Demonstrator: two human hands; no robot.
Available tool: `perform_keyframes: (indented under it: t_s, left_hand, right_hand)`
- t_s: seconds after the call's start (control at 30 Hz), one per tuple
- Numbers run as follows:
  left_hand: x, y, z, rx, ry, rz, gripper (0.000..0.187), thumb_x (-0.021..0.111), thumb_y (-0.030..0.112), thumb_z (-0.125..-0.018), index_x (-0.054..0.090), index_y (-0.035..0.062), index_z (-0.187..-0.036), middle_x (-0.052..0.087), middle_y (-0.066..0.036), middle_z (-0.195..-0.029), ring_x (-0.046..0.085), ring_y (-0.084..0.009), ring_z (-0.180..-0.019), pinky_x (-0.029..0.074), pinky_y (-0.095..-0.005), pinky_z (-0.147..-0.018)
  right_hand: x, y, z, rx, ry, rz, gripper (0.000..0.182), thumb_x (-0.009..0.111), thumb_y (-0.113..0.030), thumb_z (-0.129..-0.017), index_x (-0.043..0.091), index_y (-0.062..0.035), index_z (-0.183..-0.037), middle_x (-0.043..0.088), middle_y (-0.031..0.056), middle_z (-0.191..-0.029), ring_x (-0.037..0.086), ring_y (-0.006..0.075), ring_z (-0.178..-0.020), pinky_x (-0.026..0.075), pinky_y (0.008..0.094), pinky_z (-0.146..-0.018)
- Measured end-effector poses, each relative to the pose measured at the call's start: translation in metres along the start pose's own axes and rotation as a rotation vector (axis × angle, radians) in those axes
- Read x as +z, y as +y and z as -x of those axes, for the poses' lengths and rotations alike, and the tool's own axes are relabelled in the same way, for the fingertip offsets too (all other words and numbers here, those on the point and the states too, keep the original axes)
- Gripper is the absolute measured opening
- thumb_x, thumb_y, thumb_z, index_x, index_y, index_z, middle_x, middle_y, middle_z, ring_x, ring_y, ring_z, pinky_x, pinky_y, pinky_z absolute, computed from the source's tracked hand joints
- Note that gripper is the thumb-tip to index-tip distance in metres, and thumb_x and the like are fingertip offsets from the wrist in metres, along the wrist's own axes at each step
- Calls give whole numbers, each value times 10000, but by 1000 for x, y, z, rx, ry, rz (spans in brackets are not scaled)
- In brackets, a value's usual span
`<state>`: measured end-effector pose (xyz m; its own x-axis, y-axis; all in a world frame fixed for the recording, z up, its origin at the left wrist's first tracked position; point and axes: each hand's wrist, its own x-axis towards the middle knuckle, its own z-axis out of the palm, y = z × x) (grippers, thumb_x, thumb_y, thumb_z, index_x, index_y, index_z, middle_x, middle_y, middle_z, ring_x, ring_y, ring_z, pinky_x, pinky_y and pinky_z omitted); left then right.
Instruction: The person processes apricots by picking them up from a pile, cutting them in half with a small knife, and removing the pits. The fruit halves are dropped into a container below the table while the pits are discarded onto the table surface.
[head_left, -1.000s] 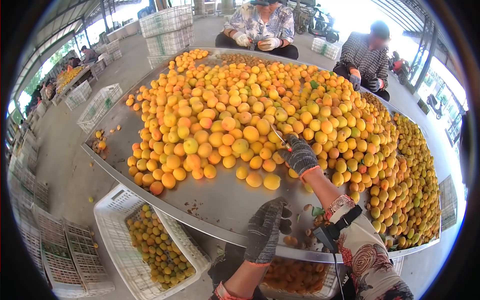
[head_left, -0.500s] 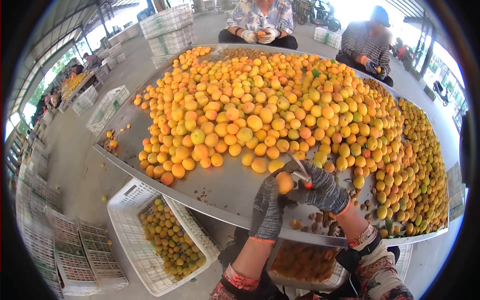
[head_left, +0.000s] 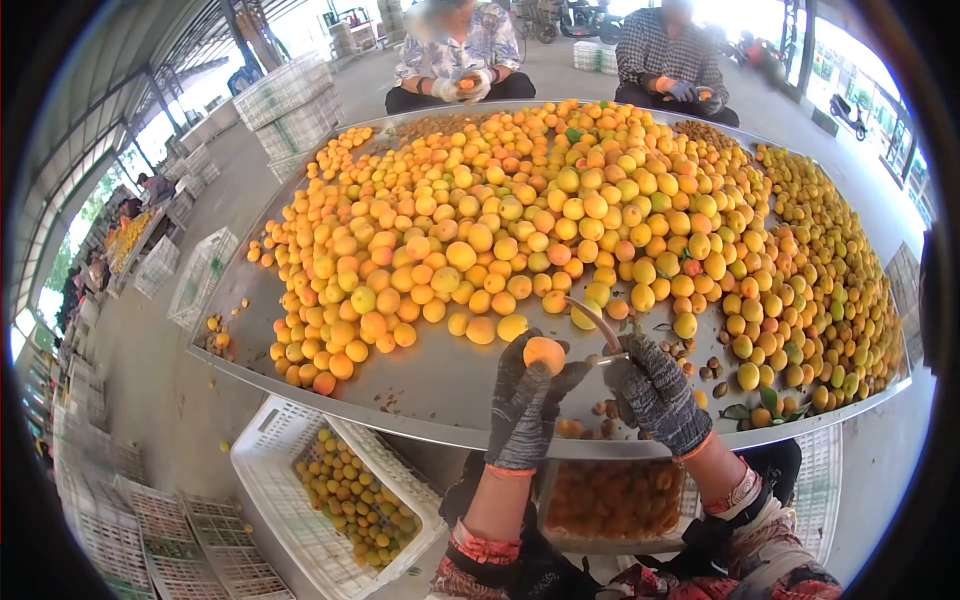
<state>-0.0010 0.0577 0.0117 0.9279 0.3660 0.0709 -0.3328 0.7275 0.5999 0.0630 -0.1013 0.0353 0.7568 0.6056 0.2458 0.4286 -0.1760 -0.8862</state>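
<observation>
My left hand (head_left: 522,405), in a dark grey knitted glove, is closed around an orange apricot (head_left: 545,353) above the near edge of the metal table. In the same kind of glove, my right hand (head_left: 662,393) grips a curved knife (head_left: 600,322), its blade rising up and to the left. A small gap separates the blade from the apricot. Beyond both hands spreads a large heap of apricots (head_left: 450,240). Dark pits (head_left: 712,368) lie scattered to the right of my right hand.
The metal table (head_left: 400,385) has a raised rim. Below it stand a white crate (head_left: 262,470) of greenish-yellow apricots and a container (head_left: 612,500) of orange fruit pieces. Two people sit across, the left one's gloved hands (head_left: 462,86) holding fruit. Stacked crates (head_left: 290,105) rise at far left.
My hands have moved apart: the knife has come away from the apricot to the right. The apricot now sits higher in my left hand. The whole view has shifted slightly.
</observation>
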Motion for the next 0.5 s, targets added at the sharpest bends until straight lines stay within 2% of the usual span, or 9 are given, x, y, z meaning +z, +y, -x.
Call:
perform_keyframes:
  t_s: [0.03, 0.1, 0.13, 0.17, 0.23, 0.27, 0.3, 0.37, 0.5]
  left_hand:
    - [0, -1, 0, -6, -2, -4, 444, 543, 190, -861, 342, 69, -1238, 481, -152, -1108, 559, -248, -937, 452, -387, -896]
    - [-3, -4, -2, -4, -68, 13, 445, 503, 309, -878, 356, 66, -1220, 524, -156, -1054, 584, -265, -886, 481, -371, -835]
    - [-5, -8, -4, -10, -71, 9, 445, 503, 309, -878, 356, 66, -1220, 524, -156, -1054, 584, -265, -886, 481, -371, -835]
    - [-8, -12, -6, -9, -40, 4, 458, 476, 357, -881, 365, 62, -1213, 542, -156, -1028, 587, -273, -884, 484, -374, -817]
    - [-6, -16, -7, -12, -13, -1, 479, 449, 405, -884, 373, 58, -1205, 560, -156, -1001, 591, -280, -883, 488, -377, -800]
    - [-2, -16, -6, -51, 15, 62, 482, 439, 416, -885, 384, 50, -1194, 562, -162, -1003, 589, -284, -893, 484, -389, -807]
    - [0, -15, -6, -89, 44, 125, 488, 429, 428, -886, 395, 43, -1183, 564, -169, -1004, 587, -287, -902, 480, -400, -815]
    - [3, -16, -5, -98, 58, 115, 498, 418, 443, -885, 404, 36, -1173, 566, -169, -1004, 586, -292, -907, 473, -404, -829]
    - [3, -15, -6, -125, 122, 56, 541, 397, 486, -878, 418, 21, -1153, 568, -165, -1019, 573, -290, -934, 449, -393, -868]
  right_hand:
    - [1, -4, 4, 3, 6, -3, 386, 521, -75, -853, 403, 6, -1212, 569, 60, -913, 549, 106, -744, 459, 236, -632]
    - [4, -14, 11, 115, 30, -149, 378, 513, -69, -857, 406, 4, -1211, 571, 57, -902, 551, 105, -703, 460, 235, -618]
    - [4, 20, 15, -287, 7, 249, 344, 504, -47, -856, 425, 2, -1186, 576, 58, -896, 557, 112, -722, 461, 237, -629]
    - [7, 18, 17, -284, 14, 248, 344, 504, -47, -856, 425, 2, -1186, 576, 58, -896, 557, 112, -722, 461, 237, -629]
    - [16, 6, 18, -167, 83, -4, 317, 513, -31, -848, 447, 3, -1156, 581, 58, -895, 562, 113, -792, 463, 246, -650]
    - [17, 3, 20, -6, 44, -76, 318, 535, -19, -833, 459, -2, -1142, 586, 72, -898, 567, 130, -838, 465, 259, -669]
    - [20, 2, 20, -5, 47, -76, 318, 535, -19, -833, 459, -2, -1142, 586, 72, -898, 567, 130, -838, 465, 259, -669]
    - [24, 2, 18, -209, 94, 34, 315, 552, -14, -820, 480, -8, -1126, 588, 89, -882, 578, 170, -821, 464, 285, -674]
    - [25, -9, 15, -160, 77, 111, 305, 567, -7, -802, 507, -13, -1101, 586, 108, -870, 576, 215, -797, 457, 304, -675]
